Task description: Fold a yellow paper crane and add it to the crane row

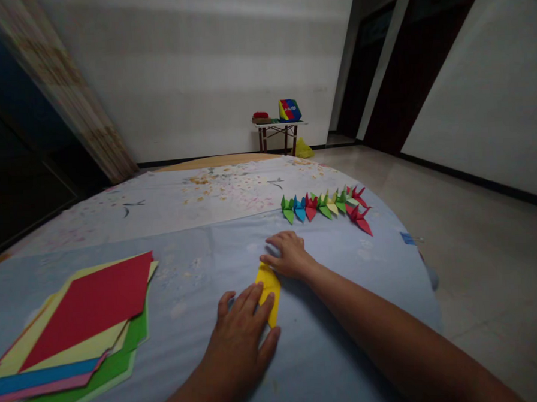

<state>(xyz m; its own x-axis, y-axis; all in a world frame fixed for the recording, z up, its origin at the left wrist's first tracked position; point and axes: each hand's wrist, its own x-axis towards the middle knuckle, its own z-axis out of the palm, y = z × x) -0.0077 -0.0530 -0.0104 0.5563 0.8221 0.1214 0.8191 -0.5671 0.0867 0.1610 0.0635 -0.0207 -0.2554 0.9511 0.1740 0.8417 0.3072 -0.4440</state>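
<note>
I'm seeing a folded yellow paper lying on the cloth-covered counter, between the two hands. The left hand is resting over its near part — fingers spread, palm down. The right hand is hovering at the far end, thumb by the paper's tip and fingers parted from it. Beyond, paper cranes are standing in a row — and leftward, coloured sheets are lying stacked, red uppermost.
</note>
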